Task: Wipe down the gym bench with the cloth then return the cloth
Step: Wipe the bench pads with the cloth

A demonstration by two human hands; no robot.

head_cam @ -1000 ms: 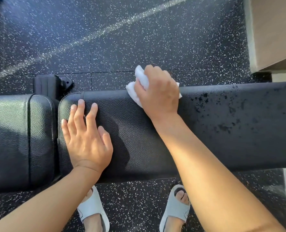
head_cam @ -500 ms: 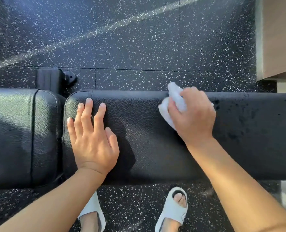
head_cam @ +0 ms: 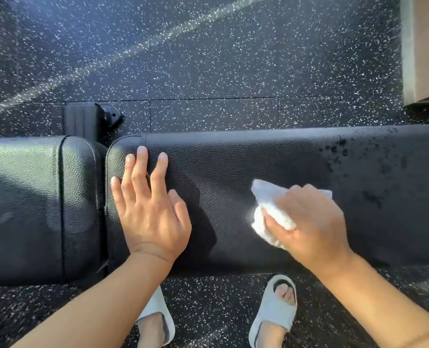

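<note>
While the right hand (head_cam: 311, 222) is gripping the crumpled white cloth (head_cam: 268, 209) with curled fingers and thumb, the wad is sticking out to the left of the knuckles and lying pressed against the top of the long black textured-vinyl gym bench pad (head_cam: 233, 172), roughly midway between its far and near edges. Part of the cloth is also peeking out beyond the hand's far side. The left hand (head_cam: 150, 209) is lying flat and holding nothing, its fingers straight and slightly spread, near the pad's left end and well apart from the cloth.

Most of the cloth is being covered by the right hand, and its lit edge is glaring and blurred, so its folds are hard to read. The pad is being cut off at the right edge of the view, where dark wet-looking blotches (head_cam: 338, 151) are showing on its surface. A second black vinyl seat pad (head_cam: 32, 197) is sitting just beside it on the left, cut off by the frame, with a black frame bracket (head_cam: 93, 119) showing behind the gap.

Black rubber flooring flecked with white (head_cam: 208, 59) is lying around the bench, crossed by a pale streak of light. Two feet in pale grey open-toe slides (head_cam: 273, 315) are standing just in front of the bench, and a beige cabinet corner (head_cam: 426, 46) is showing at upper right.
</note>
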